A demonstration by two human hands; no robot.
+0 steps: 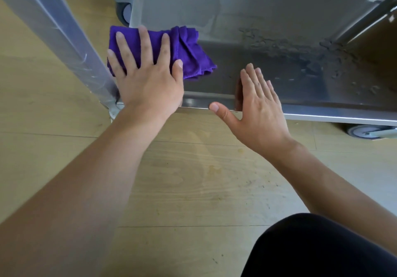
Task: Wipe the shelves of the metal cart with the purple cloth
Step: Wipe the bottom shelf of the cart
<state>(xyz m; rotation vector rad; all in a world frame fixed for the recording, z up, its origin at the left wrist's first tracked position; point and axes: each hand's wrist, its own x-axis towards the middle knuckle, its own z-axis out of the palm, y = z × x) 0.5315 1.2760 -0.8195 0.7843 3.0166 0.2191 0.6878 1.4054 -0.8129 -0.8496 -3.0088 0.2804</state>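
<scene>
cloth (pixel 191 51): folded at the 9 o'clock corner of the shelf (pixel 290 72), under my fingers (pixel 146 47), sticking out toward 3 o'clock.
left hand (pixel 148 79): I see fingers spread flat, pressing the cloth.
right hand (pixel 261 109): fingers straight, holding nothing.

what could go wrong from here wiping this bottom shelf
1. The gritty residue on the right of the shelf may smear or get pushed onto the floor if the bunched purple cloth under the left hand drags through it.
2. A caster shows under the shelf; a hard push could roll it.
3. The right hand is at the thin front rim, which might scrape its thumb.
</scene>
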